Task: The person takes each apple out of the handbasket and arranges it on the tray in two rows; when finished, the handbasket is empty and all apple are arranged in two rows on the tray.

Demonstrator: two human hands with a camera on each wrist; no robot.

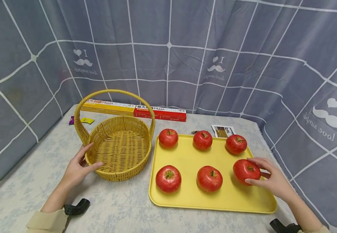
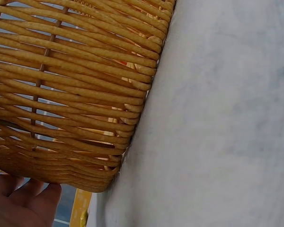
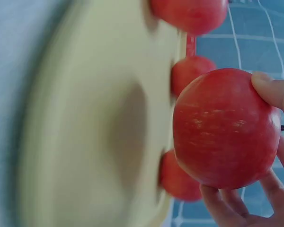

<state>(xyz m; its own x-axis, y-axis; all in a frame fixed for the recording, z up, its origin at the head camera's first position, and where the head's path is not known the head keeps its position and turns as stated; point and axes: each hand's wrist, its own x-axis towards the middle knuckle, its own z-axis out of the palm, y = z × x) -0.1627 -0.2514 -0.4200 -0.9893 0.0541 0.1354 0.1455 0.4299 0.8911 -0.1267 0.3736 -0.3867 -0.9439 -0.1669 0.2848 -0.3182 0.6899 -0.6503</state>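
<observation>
A woven yellow basket with a tall handle stands empty on the table's left. My left hand rests against its near-left wall, thumb and fingers spread; up close, the wall shows above my fingers. To the right lies a yellow tray with several red apples. My right hand grips the front-right apple, thumb on its near side and fingers over the top. In the right wrist view this apple sits between my fingertips beside the tray.
A yellow and a red pasta box lie along the back edge under a grey-blue curtain. A small printed packet sits behind the tray. Candy wrappers lie at the back left. The table's right edge runs close to the tray.
</observation>
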